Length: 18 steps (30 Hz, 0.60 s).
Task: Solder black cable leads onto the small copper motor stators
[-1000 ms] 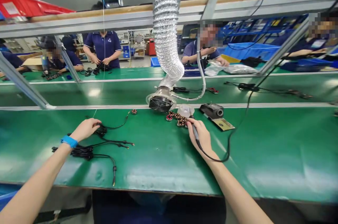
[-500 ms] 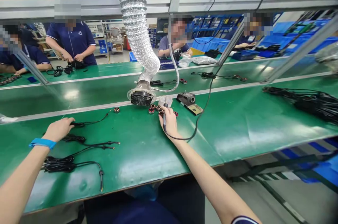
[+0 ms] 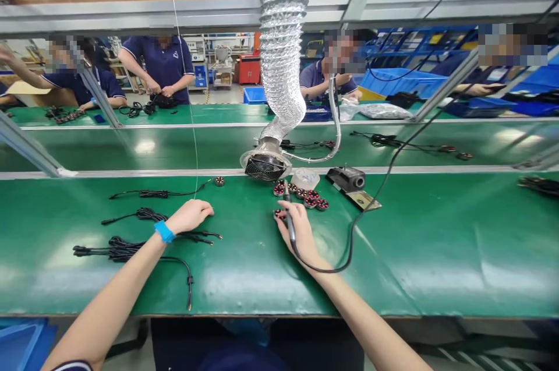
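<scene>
My left hand [image 3: 191, 215] is closed in a pinch above the mat, and a thin solder wire [image 3: 195, 155] runs down to its fingers from overhead. My right hand [image 3: 301, 232] grips a soldering iron [image 3: 290, 225], its tip pointing up and away. At the thumb and fingertips of that hand is a small round motor stator [image 3: 278, 215] with copper windings. Several more stators [image 3: 310, 202] cluster just beyond. One single stator [image 3: 219, 181] lies by the end of a black cable [image 3: 155, 193]. Bundled cables [image 3: 122, 248] lie under and left of my left forearm.
A fume extractor fan [image 3: 265, 167] hangs on a silver duct [image 3: 283, 39] over the green bench [image 3: 244, 283]. Right of it stand a clear container [image 3: 305, 178] and an iron stand [image 3: 349, 182]. Several co-workers sit or stand across the bench.
My left hand has lifted off the cable and come right, the solder wire following it. My right hand has drawn back from the cluster with one stator at its fingertips. The view has turned left.
</scene>
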Tool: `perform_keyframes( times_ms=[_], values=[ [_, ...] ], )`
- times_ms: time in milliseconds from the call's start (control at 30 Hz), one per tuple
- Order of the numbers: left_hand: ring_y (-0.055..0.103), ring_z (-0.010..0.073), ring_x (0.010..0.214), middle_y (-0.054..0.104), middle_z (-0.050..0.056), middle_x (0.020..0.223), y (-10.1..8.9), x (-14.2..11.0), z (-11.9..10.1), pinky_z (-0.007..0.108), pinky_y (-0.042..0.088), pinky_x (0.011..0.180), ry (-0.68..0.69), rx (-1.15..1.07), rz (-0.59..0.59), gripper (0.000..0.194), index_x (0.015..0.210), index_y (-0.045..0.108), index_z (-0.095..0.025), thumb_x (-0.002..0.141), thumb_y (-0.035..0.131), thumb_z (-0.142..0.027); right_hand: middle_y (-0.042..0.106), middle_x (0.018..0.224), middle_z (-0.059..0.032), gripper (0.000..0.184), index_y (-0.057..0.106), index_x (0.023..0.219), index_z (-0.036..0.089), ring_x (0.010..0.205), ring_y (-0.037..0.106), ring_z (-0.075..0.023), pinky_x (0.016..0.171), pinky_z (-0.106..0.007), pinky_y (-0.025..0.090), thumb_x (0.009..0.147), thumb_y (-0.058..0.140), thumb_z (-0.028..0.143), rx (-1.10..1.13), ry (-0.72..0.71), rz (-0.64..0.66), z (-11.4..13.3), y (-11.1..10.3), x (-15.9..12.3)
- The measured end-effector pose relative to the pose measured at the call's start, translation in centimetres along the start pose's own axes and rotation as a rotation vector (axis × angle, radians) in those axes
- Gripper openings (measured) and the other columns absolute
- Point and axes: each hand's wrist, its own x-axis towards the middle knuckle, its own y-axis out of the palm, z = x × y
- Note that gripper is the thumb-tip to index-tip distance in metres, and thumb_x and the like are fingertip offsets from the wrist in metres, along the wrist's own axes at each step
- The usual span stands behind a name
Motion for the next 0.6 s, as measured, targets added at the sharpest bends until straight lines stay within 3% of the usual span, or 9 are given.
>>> perform_keyframes(
  times_ms=[167,300,467,600],
  values=[
    [0.062,0.0203,0.07,0.073,0.006,0.079,1.7,2.5,-1.2,0.027,0.041,0.064,-0.003,-0.165,-0.081,0.038,0.084,0.075,-0.016,0.085,0.049,-0.044,0.045,0.108,-0.0055,0.043,0.049,0.127,0.026,0.086,0.063,-0.0144,0.088,-0.033,0.054,0.089,0.049,0.008,0.208,-0.116,0.199,3.8,4.5,0.7],
    [0.061,0.0194,0.072,0.072,0.006,0.081,2.9,3.0,-1.1,0.027,0.042,0.064,0.018,-0.363,-0.108,0.043,0.093,0.074,-0.014,0.084,0.052,-0.049,0.046,0.11,-0.0051,0.047,0.049,0.128,0.026,0.089,0.062,-0.014,0.089,-0.032,0.054,0.086,0.053,0.006,0.267,-0.165,0.278,5.0,7.8,2.3],
    [0.061,0.0192,0.073,0.072,0.007,0.082,3.6,2.5,-0.4,0.027,0.043,0.065,-0.015,-0.429,-0.102,0.038,0.088,0.071,-0.013,0.08,0.059,-0.048,0.048,0.113,-0.0064,0.056,0.05,0.127,0.027,0.096,0.06,-0.0203,0.089,-0.038,0.054,0.078,0.072,0.014,0.161,-0.095,0.201,4.6,9.3,2.8],
    [0.056,0.0174,0.068,0.068,0.005,0.076,3.6,2.6,-0.2,0.027,0.04,0.063,-0.052,-0.41,-0.12,0.033,0.08,0.067,-0.014,0.08,0.057,-0.046,0.047,0.114,-0.0054,0.056,0.049,0.128,0.028,0.09,0.062,-0.0175,0.086,-0.034,0.055,0.078,0.074,0.016,0.201,-0.056,0.231,4.0,9.7,2.6]
  ],
)
